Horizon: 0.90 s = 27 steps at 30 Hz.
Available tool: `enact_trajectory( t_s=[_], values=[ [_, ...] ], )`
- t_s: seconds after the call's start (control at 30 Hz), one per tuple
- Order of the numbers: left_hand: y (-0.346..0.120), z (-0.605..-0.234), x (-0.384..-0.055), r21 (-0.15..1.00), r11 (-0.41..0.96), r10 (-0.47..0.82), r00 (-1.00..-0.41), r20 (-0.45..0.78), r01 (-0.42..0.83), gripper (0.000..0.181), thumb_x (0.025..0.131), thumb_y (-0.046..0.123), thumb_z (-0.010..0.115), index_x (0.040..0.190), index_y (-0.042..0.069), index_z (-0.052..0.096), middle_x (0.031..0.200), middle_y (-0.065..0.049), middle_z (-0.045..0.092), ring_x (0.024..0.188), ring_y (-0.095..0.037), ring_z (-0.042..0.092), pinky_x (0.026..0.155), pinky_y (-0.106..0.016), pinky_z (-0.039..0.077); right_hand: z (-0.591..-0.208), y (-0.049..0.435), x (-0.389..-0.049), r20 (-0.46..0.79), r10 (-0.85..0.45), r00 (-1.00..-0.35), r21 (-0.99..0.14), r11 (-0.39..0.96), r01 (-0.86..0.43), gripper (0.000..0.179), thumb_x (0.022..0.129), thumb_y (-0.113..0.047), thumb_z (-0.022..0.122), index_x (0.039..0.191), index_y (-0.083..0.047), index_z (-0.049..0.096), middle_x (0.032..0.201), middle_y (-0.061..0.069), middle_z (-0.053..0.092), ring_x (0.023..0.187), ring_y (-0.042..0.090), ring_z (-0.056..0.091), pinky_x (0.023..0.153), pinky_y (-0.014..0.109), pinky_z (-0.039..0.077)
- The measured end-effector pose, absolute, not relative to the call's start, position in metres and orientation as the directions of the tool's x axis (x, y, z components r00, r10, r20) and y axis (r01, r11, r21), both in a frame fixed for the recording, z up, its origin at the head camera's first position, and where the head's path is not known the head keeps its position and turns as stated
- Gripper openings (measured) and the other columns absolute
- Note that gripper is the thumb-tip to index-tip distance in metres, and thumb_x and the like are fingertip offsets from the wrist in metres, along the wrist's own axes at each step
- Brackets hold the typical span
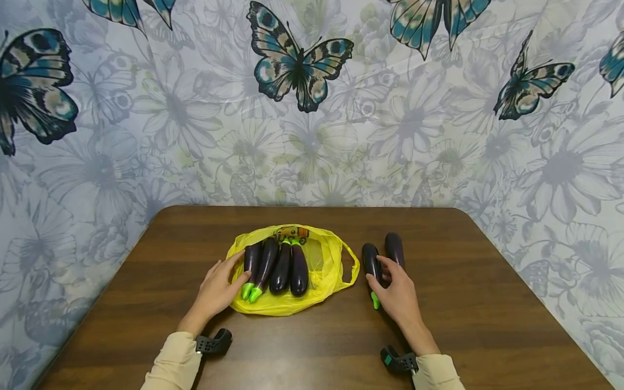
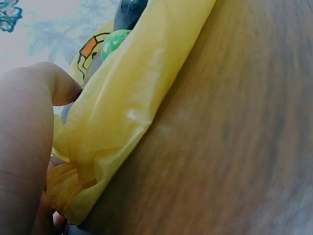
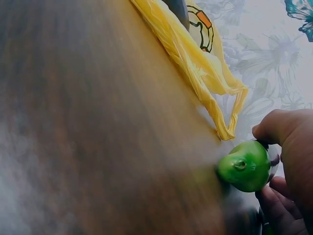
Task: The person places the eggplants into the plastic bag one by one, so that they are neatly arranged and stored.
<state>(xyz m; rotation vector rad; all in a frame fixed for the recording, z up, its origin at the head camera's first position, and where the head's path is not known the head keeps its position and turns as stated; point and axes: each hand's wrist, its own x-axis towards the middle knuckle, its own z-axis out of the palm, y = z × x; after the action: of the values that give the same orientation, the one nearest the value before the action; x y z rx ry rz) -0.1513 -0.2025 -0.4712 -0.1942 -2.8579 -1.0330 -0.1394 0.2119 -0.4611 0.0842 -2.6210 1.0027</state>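
Observation:
A yellow plastic bag (image 1: 319, 295) lies on the table with its mouth spread. Inside it are several dark purple eggplants (image 1: 281, 268) side by side, the left ones with bright green ends toward me. My left hand (image 1: 216, 290) grips the bag's left edge beside the leftmost eggplant (image 1: 252, 262). In the left wrist view its thumb (image 2: 66, 88) reaches over the rim and the fingers are mostly hidden. Right of the bag, my right hand (image 1: 397, 292) holds an eggplant (image 1: 370, 259) between thumb and fingers, its green end (image 3: 247, 166) toward me. Another eggplant (image 1: 395, 248) lies just right of it.
The brown wooden table (image 1: 302, 357) has rounded far corners. Behind it hangs a floral, butterfly-patterned backdrop (image 1: 312, 157). The bag's handle loop (image 1: 352, 265) extends right, close to the held eggplant. Black bands (image 1: 214, 342) are on both wrists, by the cream sleeves (image 1: 175, 360).

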Motion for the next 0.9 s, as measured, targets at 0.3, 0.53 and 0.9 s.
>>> enact_trajectory(
  t_s=[0.3,0.53,0.9],
  values=[
    [-0.2028,-0.4703,-0.1506,0.630,0.761,0.090,-0.987,0.135,0.156,0.064,0.104,0.035,0.058,0.159,0.009,0.038,0.160,-0.022,0.042,0.151,-0.050,0.028,0.120,-0.071,0.014,-0.4599,0.2102,-0.1392,0.274,0.095,-0.957,-0.658,0.745,-0.114,0.053,0.093,-0.025,0.077,0.140,-0.006,0.061,0.120,0.021,0.071,0.105,0.035,0.071,0.091,0.053,0.058],
    [-0.2046,-0.4726,-0.1510,0.627,0.763,0.091,-0.986,0.141,0.160,0.063,0.104,0.035,0.058,0.158,0.008,0.039,0.160,-0.022,0.043,0.150,-0.049,0.030,0.121,-0.070,0.014,-0.4607,0.2091,-0.1383,0.279,0.109,-0.954,-0.680,0.724,-0.116,0.050,0.095,-0.023,0.075,0.140,-0.007,0.060,0.124,0.021,0.071,0.106,0.034,0.072,0.093,0.052,0.058],
    [-0.2038,-0.4723,-0.1491,0.629,0.765,0.081,-0.990,0.114,0.135,0.064,0.105,0.040,0.056,0.160,0.012,0.037,0.161,-0.022,0.041,0.150,-0.054,0.023,0.116,-0.077,0.016,-0.4615,0.2081,-0.1372,0.287,0.134,-0.949,-0.711,0.693,-0.116,0.048,0.096,-0.019,0.072,0.140,-0.005,0.060,0.130,0.022,0.069,0.107,0.036,0.072,0.094,0.051,0.058]
  ],
)
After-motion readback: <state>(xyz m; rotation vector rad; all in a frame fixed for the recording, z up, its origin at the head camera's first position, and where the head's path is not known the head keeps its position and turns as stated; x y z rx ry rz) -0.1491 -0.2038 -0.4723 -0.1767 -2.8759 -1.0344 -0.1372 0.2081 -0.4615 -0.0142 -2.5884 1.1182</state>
